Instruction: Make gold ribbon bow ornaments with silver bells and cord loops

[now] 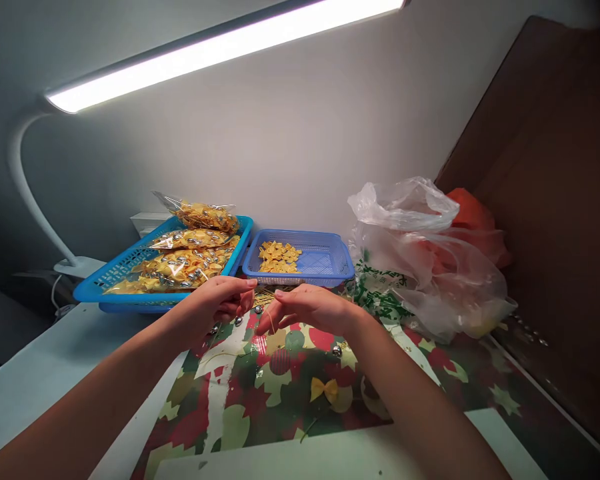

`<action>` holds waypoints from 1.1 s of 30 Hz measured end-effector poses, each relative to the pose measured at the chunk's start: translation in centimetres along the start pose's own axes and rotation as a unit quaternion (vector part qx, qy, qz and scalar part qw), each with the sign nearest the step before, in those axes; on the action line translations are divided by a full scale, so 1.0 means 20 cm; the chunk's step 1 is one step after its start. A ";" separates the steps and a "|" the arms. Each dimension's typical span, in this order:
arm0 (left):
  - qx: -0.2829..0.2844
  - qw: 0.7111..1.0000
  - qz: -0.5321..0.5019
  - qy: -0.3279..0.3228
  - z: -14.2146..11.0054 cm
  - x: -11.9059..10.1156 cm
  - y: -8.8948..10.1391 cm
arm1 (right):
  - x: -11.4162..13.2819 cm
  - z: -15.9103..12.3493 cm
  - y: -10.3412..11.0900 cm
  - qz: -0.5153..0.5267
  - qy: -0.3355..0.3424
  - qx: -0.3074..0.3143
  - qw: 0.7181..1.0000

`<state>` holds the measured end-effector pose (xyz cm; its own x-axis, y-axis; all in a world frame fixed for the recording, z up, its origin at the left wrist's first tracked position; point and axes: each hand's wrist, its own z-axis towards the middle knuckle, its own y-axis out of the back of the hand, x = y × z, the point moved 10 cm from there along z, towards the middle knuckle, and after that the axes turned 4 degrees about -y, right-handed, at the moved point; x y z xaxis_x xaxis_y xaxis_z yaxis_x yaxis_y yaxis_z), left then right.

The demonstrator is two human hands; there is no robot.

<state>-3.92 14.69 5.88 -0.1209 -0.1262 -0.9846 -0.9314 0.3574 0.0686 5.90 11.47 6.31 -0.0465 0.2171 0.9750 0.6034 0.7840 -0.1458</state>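
Note:
My left hand [230,298] is over the patterned sheet, thumb and forefinger pinched together; what they hold, if anything, is too small to make out. Facing it, my right hand [307,307] has its thumb and fingers closed on a thin pale strand [273,321] that hangs by the fingertips. Small silver bells [239,321] lie below my left hand, and another silver bell [337,351] is under my right wrist. A yellow ribbon bow [324,390] rests on the sheet nearer to me. Behind my hands a bundle of gold strands [265,295] is partly hidden.
A blue basket [93,288] at left holds clear bags of yellow bows and silver bells. The smaller basket [347,270] behind my hands contains small yellow pieces. Plastic bags [430,267] bulge at right. A lit lamp [230,53] hangs above; a brown panel [555,200] stands far right.

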 end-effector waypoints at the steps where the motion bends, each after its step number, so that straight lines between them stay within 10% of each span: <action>1: 0.003 1.000 0.001 0.000 0.00 0.00 0.00 | 0.00 0.00 0.00 -0.007 0.000 -0.003 1.000; 11: 0.054 0.999 -0.006 -0.001 -0.02 -0.01 -0.08 | 0.06 -0.03 0.06 -0.113 0.025 -0.107 0.987; 17: 0.133 0.990 -0.032 0.017 -0.05 0.03 -0.20 | 0.18 -0.13 0.13 -0.319 0.054 -0.191 0.927; 22: 0.022 0.983 -0.176 -0.054 0.02 0.02 -0.12 | 0.17 -0.12 0.12 -0.350 0.053 -0.194 0.915; 33: -0.019 0.982 0.131 -0.132 -0.04 -0.09 -0.13 | 0.23 -0.14 0.03 -0.539 0.072 -0.216 0.811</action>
<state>-1.54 13.29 7.64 -0.2699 0.2127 -0.9391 -0.8925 0.3107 0.3269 8.23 11.25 11.25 -0.6573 -0.5530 0.5119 0.4979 0.1911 0.8459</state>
